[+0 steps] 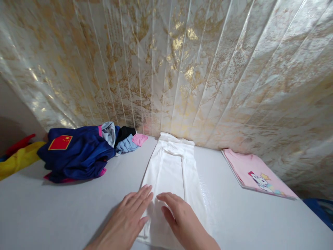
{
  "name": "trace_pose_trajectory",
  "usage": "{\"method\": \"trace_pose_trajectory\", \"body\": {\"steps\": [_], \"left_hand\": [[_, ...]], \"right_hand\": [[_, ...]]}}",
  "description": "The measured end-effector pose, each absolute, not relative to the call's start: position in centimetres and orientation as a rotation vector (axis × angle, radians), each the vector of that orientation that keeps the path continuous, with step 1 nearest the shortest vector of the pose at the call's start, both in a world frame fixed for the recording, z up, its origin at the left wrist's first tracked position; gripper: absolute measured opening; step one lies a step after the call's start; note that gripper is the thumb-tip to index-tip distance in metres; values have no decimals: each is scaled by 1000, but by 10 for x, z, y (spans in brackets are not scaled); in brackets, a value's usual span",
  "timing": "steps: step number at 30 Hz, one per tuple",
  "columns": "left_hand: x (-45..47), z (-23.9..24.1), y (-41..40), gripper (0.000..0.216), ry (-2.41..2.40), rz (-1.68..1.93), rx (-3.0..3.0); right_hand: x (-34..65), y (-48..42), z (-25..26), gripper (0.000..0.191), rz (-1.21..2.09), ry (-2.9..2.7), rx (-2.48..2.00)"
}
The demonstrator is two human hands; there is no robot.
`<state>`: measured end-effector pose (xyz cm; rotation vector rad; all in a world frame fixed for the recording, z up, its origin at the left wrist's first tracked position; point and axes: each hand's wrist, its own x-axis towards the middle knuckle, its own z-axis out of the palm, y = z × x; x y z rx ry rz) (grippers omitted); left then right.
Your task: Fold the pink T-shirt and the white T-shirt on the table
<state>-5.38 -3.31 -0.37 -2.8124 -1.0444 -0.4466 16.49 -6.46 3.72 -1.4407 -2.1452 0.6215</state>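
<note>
A white garment (171, 170), seemingly a shirt or pants, lies flat on the white table in front of me, its sides folded inward into a long strip. Over its lower left edge is my left hand (128, 213), open with fingers stretched forward. My right hand (180, 215) is above the garment's lower middle, fingers slightly bent and thumb apart from them, holding nothing. I cannot tell whether either palm presses on the cloth. The near end of the garment is partly hidden by my hands and forearms.
A heap of clothes with a dark blue garment (80, 152) bearing a red flag patch lies to the left, beside yellow cloth (23, 159). At the right sits a folded pink shirt (255, 172) on a thin board. A gold-patterned curtain (166, 69) hangs behind the table (104, 194).
</note>
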Motion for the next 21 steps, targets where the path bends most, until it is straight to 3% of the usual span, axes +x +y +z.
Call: {"method": "trace_pose_trajectory", "body": {"steps": [4, 8, 18, 21], "left_hand": [[-66, -26, -32, 60, -956, -440, -2782], [-67, -27, -35, 61, -944, -434, -2741], [-85, -13, -47, 64, -904, -307, -2921], [-96, 6, -52, 52, -844, -244, -2977]], "right_hand": [[153, -31, 41, 42, 421, -2289, -1470], [139, 21, 29, 43, 221, -2420, -1478], [142, 93, -18, 63, 208, -2417, -1652], [144, 96, -17, 63, 217, -2430, -1654]]}}
